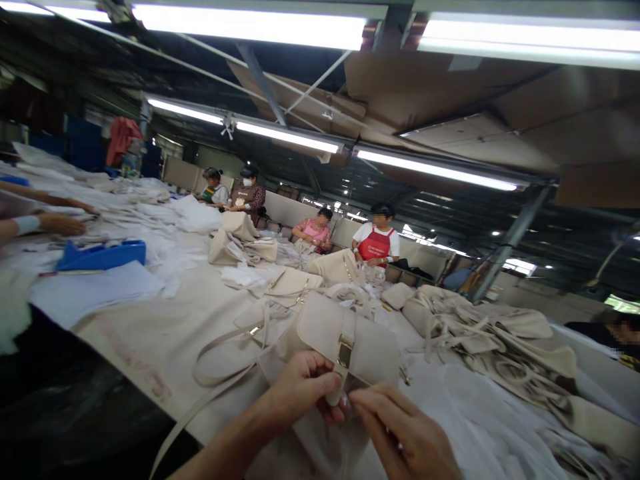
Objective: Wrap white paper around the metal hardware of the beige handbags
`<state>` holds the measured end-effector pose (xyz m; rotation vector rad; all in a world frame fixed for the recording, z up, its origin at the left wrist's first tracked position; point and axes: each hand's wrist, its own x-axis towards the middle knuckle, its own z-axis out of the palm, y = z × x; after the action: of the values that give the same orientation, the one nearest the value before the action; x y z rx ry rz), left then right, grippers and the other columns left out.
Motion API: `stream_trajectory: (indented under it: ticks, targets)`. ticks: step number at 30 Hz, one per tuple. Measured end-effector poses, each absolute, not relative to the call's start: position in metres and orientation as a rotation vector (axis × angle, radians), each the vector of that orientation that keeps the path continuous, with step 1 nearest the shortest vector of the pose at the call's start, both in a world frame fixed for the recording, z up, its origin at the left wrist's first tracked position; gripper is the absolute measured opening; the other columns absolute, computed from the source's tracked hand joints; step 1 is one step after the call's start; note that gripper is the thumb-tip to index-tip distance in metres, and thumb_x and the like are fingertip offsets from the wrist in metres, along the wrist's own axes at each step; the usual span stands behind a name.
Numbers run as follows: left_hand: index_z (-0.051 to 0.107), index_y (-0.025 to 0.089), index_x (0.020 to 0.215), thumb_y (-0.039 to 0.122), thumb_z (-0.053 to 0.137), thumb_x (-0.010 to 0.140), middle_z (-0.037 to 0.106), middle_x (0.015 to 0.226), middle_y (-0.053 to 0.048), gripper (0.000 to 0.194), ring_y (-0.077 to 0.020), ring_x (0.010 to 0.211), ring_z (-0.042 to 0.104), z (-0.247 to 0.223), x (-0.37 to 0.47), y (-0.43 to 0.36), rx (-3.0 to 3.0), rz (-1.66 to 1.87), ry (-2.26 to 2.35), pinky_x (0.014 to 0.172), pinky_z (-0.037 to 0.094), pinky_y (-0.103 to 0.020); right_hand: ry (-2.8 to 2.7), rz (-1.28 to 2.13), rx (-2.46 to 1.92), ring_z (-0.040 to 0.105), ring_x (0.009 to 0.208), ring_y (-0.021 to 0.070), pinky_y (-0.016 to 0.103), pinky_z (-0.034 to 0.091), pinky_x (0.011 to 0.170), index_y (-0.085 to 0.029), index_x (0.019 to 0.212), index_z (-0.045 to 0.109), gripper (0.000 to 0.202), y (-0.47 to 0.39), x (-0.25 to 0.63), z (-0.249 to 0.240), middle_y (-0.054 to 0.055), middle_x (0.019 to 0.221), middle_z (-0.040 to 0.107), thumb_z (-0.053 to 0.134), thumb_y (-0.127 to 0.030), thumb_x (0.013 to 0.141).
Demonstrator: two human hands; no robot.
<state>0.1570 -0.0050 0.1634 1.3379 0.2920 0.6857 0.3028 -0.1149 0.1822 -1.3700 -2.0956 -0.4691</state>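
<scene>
A cream handbag (380, 343) with a front flap rests in front of me on the table. A gold buckle (344, 352) sits on its closing strap (336, 395). My left hand (306, 387) pinches the lower end of that strap between thumb and fingers. Close beside it, my right hand (403, 427) has its fingertips pressed together at the strap's tip. A small clear, shiny bit shows between the two hands, too small to name. The bag's long shoulder strap (200, 370) loops out to the left and hangs past the table edge.
More cream bags (240, 240) and a pile of bags and straps (490, 333) lie beyond and to the right. A blue tape dispenser (103, 255) stands at left on white sheets (100, 293). Another person's hands (60, 223) reach in there. Several people work across the table.
</scene>
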Motion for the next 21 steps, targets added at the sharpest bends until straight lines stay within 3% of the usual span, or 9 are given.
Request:
stream_trajectory:
  ticks: [3,10,16,21]
  targets:
    - [0.064,0.012,0.071,0.04,0.063,0.068,0.065,0.067,-0.005,0.028,-0.0117,0.051,0.058,0.163,0.16,-0.009,1.361,0.672,0.246,0.047,0.045,-0.021,-1.885,-0.596,-1.368,0.069,0.071,0.0136,0.019,0.053,0.063,-0.024,0.097,0.068,0.019,-0.094,0.305,0.197,0.003,0.086,0.07,0.05,-0.026,0.094]
    - [0.062,0.013,0.071,0.029,0.054,0.072,0.062,0.064,-0.002,0.018,-0.0103,0.05,0.054,0.153,0.169,-0.012,1.408,0.746,0.254,0.047,0.043,-0.02,-1.828,-0.467,-1.595,0.065,0.064,0.0143,0.025,0.047,0.059,-0.024,0.079,0.064,0.019,-0.079,0.296,0.19,-0.001,0.077,0.066,0.048,-0.022,0.09]
    - [0.059,0.016,0.072,0.024,0.052,0.078,0.059,0.061,0.0,0.012,-0.0128,0.056,0.058,0.144,0.177,-0.016,1.527,0.863,0.37,0.051,0.044,-0.02,-1.769,-0.989,-1.713,0.059,0.051,0.0164,0.028,0.032,0.047,-0.025,0.075,0.057,0.03,-0.084,0.289,0.18,0.001,0.07,0.062,0.035,-0.028,0.096]
    - [0.059,0.017,0.072,0.019,0.048,0.079,0.059,0.062,0.0,0.013,-0.0115,0.055,0.055,0.137,0.187,-0.018,1.641,0.92,0.376,0.053,0.044,-0.02,-1.65,-1.145,-1.776,0.057,0.046,0.0155,0.028,0.031,0.045,-0.024,0.072,0.048,0.029,-0.079,0.285,0.178,-0.001,0.061,0.056,0.031,-0.021,0.095]
